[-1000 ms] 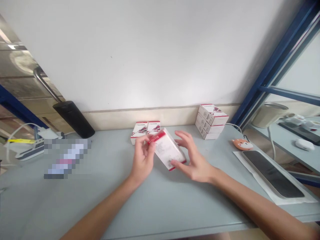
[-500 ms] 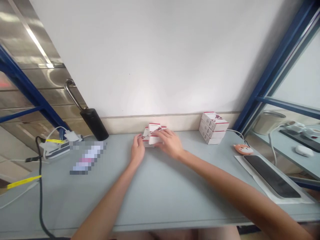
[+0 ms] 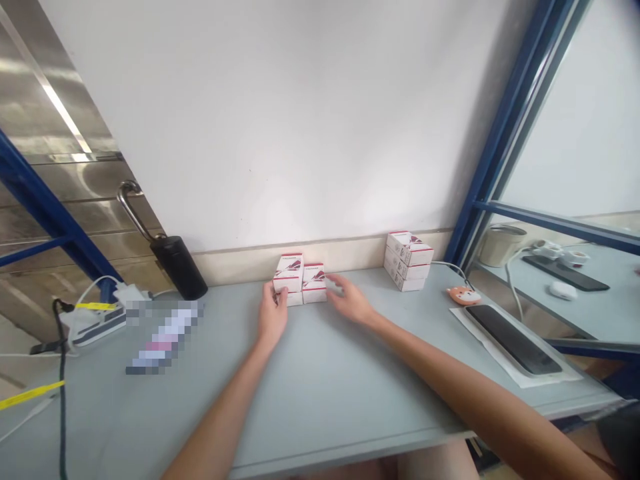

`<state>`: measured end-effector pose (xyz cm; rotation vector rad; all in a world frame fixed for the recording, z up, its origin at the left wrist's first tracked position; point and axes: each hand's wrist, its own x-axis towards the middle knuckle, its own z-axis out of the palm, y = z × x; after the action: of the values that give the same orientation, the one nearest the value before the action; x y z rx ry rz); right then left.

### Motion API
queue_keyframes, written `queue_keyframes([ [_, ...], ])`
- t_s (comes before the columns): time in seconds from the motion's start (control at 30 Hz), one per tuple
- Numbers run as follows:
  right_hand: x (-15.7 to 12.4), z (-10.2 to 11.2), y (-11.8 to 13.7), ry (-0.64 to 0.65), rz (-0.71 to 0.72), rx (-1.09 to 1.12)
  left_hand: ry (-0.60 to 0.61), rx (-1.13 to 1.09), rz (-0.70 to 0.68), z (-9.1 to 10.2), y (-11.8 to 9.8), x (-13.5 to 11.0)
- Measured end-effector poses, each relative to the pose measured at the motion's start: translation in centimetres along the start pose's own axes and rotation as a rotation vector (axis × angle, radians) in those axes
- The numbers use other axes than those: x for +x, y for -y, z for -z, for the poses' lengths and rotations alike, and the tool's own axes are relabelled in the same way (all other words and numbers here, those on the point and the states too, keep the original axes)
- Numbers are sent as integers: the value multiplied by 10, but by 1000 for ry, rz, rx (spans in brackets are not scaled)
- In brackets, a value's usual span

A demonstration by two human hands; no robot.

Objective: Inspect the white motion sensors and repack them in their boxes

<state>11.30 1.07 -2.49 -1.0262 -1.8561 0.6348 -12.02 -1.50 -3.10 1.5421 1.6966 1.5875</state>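
Small white boxes with red trim stand near the wall in the middle of the table. One upper box rests on a lower box, and a single box stands to their right. My left hand holds the left side of the two-box stack, its thumb across the front corner and its other fingers partly hidden behind. My right hand is beside the right-hand box with fingers apart and nothing held. Whether its fingertips touch that box, I cannot tell.
Three similar boxes form a stack at the right. Beyond it are an orange animal-shaped item and a phone. On the left stand a black cylinder with a metal handle, a power strip and cables. Blue frames flank the table.
The box that my right hand held now sits on the left-hand lower box. My right hand has let go and moved right. The camera view has turned slightly.
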Motion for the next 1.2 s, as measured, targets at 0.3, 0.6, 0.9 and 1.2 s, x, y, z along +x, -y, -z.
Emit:
queue_keyframes([
  [0.3,-24,6,-6,130,-41,49,-10,-19,-16,0,1,2],
  [0.6,-6,66,17,-174,113,-121,15,54,-11,1,2,3],
  [0.9,9,183,-50,-582,-179,-692,-244,122,-102,-3,-17,-8],
  [1.2,-24,114,-17,-571,125,8,366,-124,-221,-49,-67,-56],
])
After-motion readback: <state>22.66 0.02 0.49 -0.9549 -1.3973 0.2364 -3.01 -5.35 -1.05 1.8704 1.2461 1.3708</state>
